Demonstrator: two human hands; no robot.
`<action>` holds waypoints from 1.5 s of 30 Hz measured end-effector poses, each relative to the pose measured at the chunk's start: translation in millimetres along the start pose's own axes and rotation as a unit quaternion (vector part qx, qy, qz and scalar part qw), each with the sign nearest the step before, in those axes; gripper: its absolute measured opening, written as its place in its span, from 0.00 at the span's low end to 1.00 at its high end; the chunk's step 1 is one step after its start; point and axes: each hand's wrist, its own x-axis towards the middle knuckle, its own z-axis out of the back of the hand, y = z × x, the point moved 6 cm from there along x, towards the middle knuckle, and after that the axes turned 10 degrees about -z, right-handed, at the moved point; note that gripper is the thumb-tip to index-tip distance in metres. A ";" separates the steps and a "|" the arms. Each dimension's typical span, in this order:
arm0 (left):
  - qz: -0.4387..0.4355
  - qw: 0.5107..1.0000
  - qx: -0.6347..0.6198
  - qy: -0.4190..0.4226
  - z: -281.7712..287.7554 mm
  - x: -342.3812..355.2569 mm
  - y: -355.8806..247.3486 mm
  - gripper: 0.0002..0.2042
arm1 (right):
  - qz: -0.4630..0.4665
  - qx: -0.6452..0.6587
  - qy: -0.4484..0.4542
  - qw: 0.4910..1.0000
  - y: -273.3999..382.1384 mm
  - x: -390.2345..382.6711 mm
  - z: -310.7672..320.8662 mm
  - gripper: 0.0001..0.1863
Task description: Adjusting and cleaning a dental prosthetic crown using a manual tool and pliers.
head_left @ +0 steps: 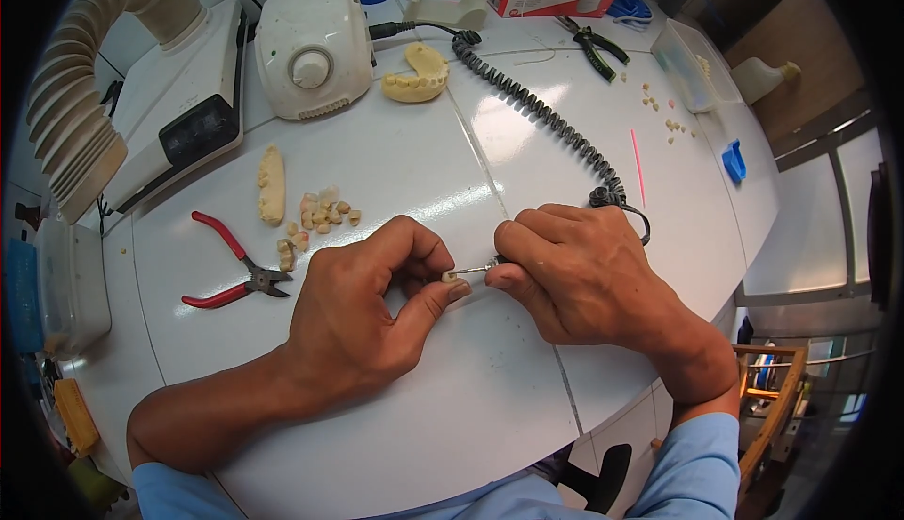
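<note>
Clearly the step in hand is trimming: the left hand (363, 308) pinches a small tooth-shaped piece (452, 277) between thumb and forefinger, near the front edge of the white worktop (424, 426). The right hand (574, 275) is closed round a rotary handpiece (476, 269), whose thin bur touches the piece. Its coiled cord (546, 120) runs back to the white control unit (313, 45). Loose teeth (320, 214) and red pliers (231, 275) lie towards the left edge. Next, I judge, calls for steady fingers and a light turn of the piece.

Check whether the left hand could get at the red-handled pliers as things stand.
Probably yes. The red-handled pliers lie on the white table just left of the left hand, with bare surface between them. But its grip is pinching a small tooth piece, which it would have to put down first.
</note>
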 end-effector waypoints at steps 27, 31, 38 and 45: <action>-0.011 1.000 0.017 -0.004 0.1 0.3 -1.1 0.09 | 0.015 0.010 -0.006 1.000 2.0 -0.5 2.2 0.19; -0.009 1.000 0.015 0.001 0.1 1.1 -1.6 0.09 | 0.005 0.012 -0.004 1.000 1.5 -0.1 1.9 0.18; -0.013 1.000 0.019 -0.001 0.2 0.9 -1.0 0.09 | 0.005 0.013 0.001 1.000 1.6 0.1 1.8 0.18; -0.018 1.000 0.021 -0.001 -0.2 1.1 -1.4 0.09 | 0.000 -0.001 0.015 1.000 0.8 0.7 0.7 0.19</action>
